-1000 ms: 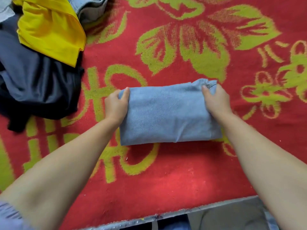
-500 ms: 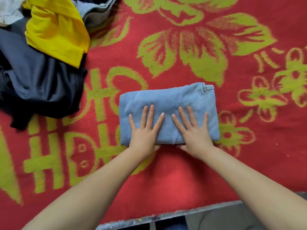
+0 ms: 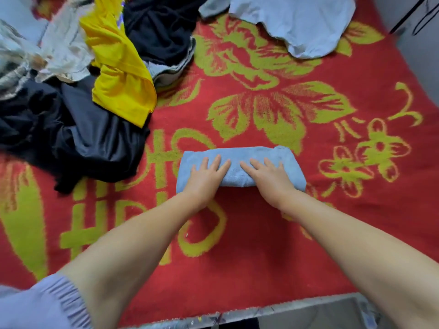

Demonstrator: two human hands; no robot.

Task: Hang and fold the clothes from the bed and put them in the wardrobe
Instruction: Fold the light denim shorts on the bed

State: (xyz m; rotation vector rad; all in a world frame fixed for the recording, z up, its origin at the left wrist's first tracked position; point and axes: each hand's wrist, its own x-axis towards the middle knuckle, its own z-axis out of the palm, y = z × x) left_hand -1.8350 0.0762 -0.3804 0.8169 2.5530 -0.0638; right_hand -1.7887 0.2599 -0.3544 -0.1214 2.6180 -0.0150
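A folded light-blue garment [image 3: 240, 154] lies on the red and yellow-green bedspread [image 3: 261, 245] in the middle of the view. My left hand [image 3: 205, 178] presses flat on its left half with straight, spread fingers. My right hand [image 3: 269, 178] lies flat on its right half the same way. Both thumbs are hidden at the garment's near edge. A heap of unfolded clothes sits at the back left: a yellow garment [image 3: 118, 74], dark navy clothes [image 3: 78, 138], a black garment [image 3: 161, 27] and a pale one [image 3: 59, 51].
Another light-blue garment [image 3: 301, 22] lies spread at the far edge of the bed. The bed's near edge [image 3: 297, 307] runs along the bottom. A grey surface [image 3: 418, 32] stands past the bed's right corner.
Both hands let go of the garment's ends and came to lie flat on its top. The view pulled back and up, so the far clothes now show.
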